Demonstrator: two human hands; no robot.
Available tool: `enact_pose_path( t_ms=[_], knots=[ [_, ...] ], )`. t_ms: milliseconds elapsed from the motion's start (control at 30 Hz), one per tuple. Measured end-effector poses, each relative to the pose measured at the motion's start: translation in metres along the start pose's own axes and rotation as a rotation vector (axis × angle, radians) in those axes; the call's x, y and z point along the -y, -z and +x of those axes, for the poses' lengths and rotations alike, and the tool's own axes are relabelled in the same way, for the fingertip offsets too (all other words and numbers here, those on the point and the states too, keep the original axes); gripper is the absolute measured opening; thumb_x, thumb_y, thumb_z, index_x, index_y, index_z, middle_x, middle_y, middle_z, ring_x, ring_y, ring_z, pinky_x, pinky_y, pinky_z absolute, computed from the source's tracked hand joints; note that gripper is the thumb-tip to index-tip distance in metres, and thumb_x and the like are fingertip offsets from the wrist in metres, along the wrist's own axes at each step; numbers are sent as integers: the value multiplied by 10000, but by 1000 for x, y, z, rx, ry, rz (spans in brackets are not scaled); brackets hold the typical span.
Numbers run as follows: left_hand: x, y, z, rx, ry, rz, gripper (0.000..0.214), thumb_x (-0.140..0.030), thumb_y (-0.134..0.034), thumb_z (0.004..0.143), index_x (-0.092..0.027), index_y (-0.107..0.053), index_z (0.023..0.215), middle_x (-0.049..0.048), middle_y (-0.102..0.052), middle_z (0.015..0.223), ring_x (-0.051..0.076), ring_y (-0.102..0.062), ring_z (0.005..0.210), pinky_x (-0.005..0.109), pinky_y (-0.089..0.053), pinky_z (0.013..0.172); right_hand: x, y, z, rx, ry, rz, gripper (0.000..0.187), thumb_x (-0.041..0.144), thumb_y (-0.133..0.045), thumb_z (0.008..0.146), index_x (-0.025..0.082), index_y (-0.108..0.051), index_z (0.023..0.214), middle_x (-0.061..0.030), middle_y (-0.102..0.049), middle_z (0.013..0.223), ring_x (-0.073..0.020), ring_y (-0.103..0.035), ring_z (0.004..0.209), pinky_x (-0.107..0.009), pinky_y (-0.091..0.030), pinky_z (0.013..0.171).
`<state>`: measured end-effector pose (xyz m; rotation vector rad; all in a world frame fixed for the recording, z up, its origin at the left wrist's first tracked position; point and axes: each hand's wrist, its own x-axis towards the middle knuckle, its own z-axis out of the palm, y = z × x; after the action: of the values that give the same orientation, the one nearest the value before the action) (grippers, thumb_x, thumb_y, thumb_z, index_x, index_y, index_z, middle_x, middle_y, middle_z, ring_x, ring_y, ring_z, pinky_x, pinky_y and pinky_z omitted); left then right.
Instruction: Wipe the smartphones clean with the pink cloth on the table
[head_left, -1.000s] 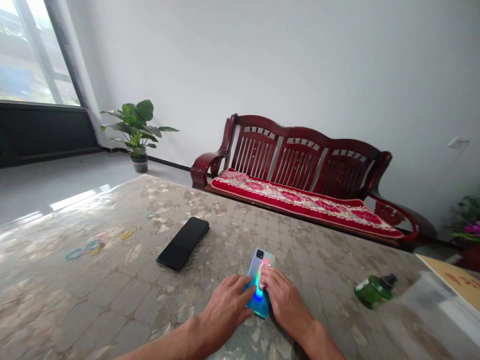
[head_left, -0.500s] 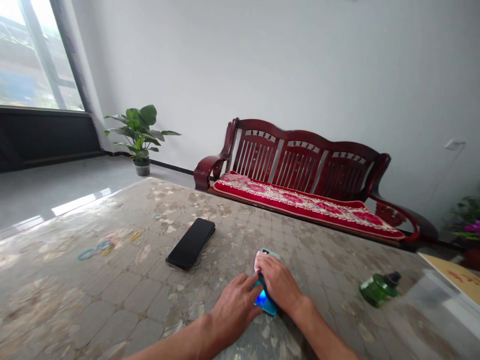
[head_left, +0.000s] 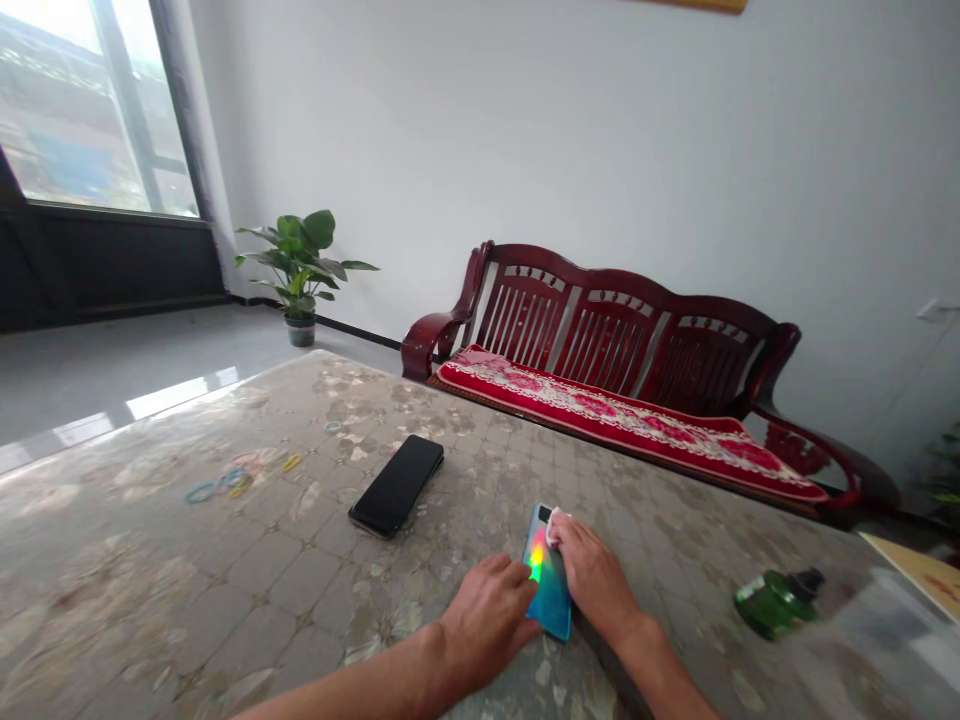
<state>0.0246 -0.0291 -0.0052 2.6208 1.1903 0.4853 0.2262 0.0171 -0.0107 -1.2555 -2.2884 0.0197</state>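
A shiny blue phone (head_left: pixel 551 590) lies back up on the table, its dark camera block at the far end and a rainbow glare across it. My left hand (head_left: pixel 491 610) holds the phone's left edge with bent fingers. In my right hand (head_left: pixel 596 575) is a bunched pale pink cloth (head_left: pixel 556 526), pressed on the phone's upper right edge beside the camera block. To the left, a black phone (head_left: pixel 397 485) rests screen up, apart from both hands.
Several coloured rubber bands (head_left: pixel 232 480) lie on the patterned tablecloth (head_left: pixel 255 590) at left. A green bottle (head_left: pixel 776 603) with a black cap stands at right, near a clear plastic box (head_left: pixel 885 620). Beyond the table are a wooden bench (head_left: pixel 615 330) and a potted plant (head_left: pixel 300 270).
My right hand has moved with the cloth to the phone's right edge, uncovering more of its back. My left hand stays at the left edge. The whole view has shifted slightly.
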Motion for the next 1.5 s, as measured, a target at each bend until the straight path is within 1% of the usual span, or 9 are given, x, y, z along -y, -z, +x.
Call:
enact_pose_path(
  t_ms=[167,267,400,467,700,1000,1167,1300,1500],
  knots=[
    [1,-2,0,14,-6,-1,211,-391,-668,891,-199,-635,971,35,-674,1021,228,-618,930,344,-510,875,10,8,-31,84,115,38,244,78,-385,929,233,-555,1010,-60,-640,1148,-199,-560,1182,-385,-455,1042],
    [1,-1,0,27,-11,10,218,-406,-650,904,-196,-634,958,35,-672,1020,231,-614,945,346,-510,880,4,9,-22,56,78,35,240,80,-380,928,232,-562,968,-56,-653,1088,-197,-575,1157,-382,-468,1026],
    [1,3,-1,40,-51,34,158,-337,-589,953,-191,-627,999,38,-666,1057,221,-611,975,333,-501,902,-6,4,-1,-6,-42,11,245,69,-372,911,225,-560,926,-55,-660,958,-203,-639,968,-383,-534,911],
    [1,4,-2,53,-61,41,145,-312,-572,965,-189,-627,1021,38,-664,1074,215,-612,981,328,-500,910,-4,3,-2,-24,-50,15,248,72,-367,917,224,-563,930,-63,-664,990,-205,-635,1004,-393,-528,932],
    [5,-5,0,29,-25,21,153,-330,-603,947,-189,-654,977,30,-676,1041,204,-630,959,313,-513,899,19,19,-40,69,139,83,262,95,-365,950,215,-584,1032,-76,-654,1185,-188,-556,1216,-391,-446,1077],
    [7,-6,-7,-10,-30,-20,93,-281,-603,945,-205,-650,972,24,-677,1043,204,-630,968,304,-512,899,12,-2,4,-3,67,16,257,53,-398,903,194,-586,1007,-99,-680,1088,-213,-630,1088,-420,-502,1001],
    [6,-2,-6,-21,12,-45,114,-297,-624,935,-214,-636,1011,16,-680,1028,197,-628,952,285,-505,871,34,11,-17,89,141,104,233,90,-384,929,206,-583,958,-80,-679,1085,-194,-608,1122,-370,-477,1026],
    [4,1,-5,-18,36,2,156,-366,-605,944,-213,-630,961,10,-678,948,188,-626,875,271,-495,811,35,23,-28,136,237,143,249,92,-374,922,204,-592,967,-76,-665,1152,-182,-552,1214,-354,-421,1086],
    [7,0,-5,-52,5,74,212,-416,-599,938,-212,-609,879,6,-669,913,189,-599,844,274,-471,767,23,10,-2,54,64,58,253,95,-383,922,207,-608,953,-72,-699,981,-196,-653,992,-352,-524,930]
  ],
)
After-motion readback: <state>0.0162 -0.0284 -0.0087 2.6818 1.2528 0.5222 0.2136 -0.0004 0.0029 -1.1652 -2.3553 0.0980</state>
